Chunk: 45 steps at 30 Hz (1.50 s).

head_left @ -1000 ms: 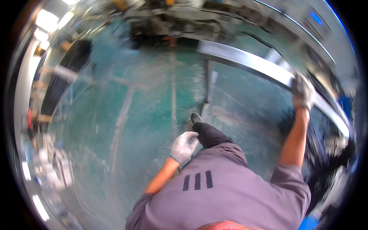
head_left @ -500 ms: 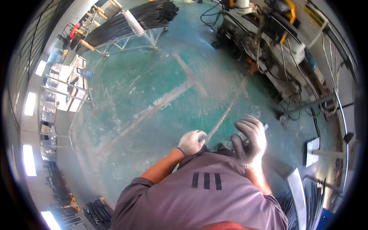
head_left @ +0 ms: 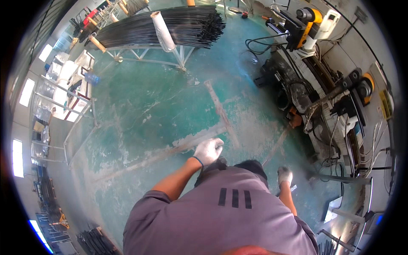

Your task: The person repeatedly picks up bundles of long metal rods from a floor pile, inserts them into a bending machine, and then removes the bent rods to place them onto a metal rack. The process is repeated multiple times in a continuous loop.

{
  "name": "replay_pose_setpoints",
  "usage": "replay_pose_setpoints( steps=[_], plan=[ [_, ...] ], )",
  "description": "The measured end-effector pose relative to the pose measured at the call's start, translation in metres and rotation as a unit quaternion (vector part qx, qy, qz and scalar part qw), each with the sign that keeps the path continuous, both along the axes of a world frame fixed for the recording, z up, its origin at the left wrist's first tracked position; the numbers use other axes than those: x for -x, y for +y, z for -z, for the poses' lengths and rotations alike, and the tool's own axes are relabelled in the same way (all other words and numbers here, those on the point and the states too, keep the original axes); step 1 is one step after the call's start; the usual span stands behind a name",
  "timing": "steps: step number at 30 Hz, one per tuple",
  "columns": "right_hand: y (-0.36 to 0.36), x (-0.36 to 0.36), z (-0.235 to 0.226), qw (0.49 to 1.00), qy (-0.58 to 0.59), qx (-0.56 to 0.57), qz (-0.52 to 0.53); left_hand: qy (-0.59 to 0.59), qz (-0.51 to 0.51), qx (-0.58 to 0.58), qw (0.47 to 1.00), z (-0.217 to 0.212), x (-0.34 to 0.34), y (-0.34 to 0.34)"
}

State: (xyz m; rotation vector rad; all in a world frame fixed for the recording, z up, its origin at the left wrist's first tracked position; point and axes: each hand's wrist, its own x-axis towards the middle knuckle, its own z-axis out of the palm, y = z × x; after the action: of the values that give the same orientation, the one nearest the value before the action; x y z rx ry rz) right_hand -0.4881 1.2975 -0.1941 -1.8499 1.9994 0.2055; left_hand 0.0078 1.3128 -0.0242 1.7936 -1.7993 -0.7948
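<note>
My left hand (head_left: 208, 151), in a white work glove with a dark cuff edge, hangs in front of my waist. Its fingers are curled in, and nothing shows between them. Lower and off to my right side is my right hand (head_left: 284, 175), in a glove with grey fingers. Those fingers look bent inward, and what they may hold is hidden. A small pale piece (head_left: 293, 187) shows right beside that wrist, too small to name. Both hands are over the worn green floor (head_left: 140, 114), touching no machine or rack.
Ahead stands a white-framed rack (head_left: 180, 63) with long black strips (head_left: 182, 27) and a film-wrapped roll (head_left: 162, 32). To the right runs a long machine (head_left: 306, 97) with yellow-black units and hanging cables. A metal frame (head_left: 94, 111) stands left; black strips (head_left: 97, 242) lie behind at lower left.
My right hand has dropped from in front of me to my right side. The left hand stays near my waist. The rack and machine now sit lower in view, with more of both showing.
</note>
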Motion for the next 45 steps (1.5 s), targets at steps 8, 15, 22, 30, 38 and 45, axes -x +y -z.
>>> replay_pose_setpoints(
  steps=[8,15,22,30,38,45],
  plan=[
    [-0.058,-0.065,0.11,0.949,0.136,-0.229,-0.168,-0.019,-0.012,-0.012,1.0,0.036,-0.13,-0.169],
    [-0.439,-0.252,0.097,0.987,0.01,-0.159,-0.017,0.02,-0.116,-0.084,0.989,0.021,-0.218,-0.337],
    [-0.792,-0.607,-0.088,0.96,-0.199,0.083,-0.18,0.077,-0.262,0.007,0.962,-0.009,-0.334,-0.495],
    [-0.946,-0.908,-0.147,0.916,-0.166,0.167,-0.324,0.189,-0.221,-0.056,0.955,0.035,-0.482,-0.642],
    [-0.989,-1.042,-0.131,0.925,-0.004,0.072,-0.373,0.06,-0.234,0.042,0.97,-0.011,-0.657,-0.76],
    [-1.049,-1.058,-0.132,0.915,-0.049,-0.076,-0.394,0.112,-0.282,0.004,0.953,0.009,-0.683,-0.793]
  ],
)
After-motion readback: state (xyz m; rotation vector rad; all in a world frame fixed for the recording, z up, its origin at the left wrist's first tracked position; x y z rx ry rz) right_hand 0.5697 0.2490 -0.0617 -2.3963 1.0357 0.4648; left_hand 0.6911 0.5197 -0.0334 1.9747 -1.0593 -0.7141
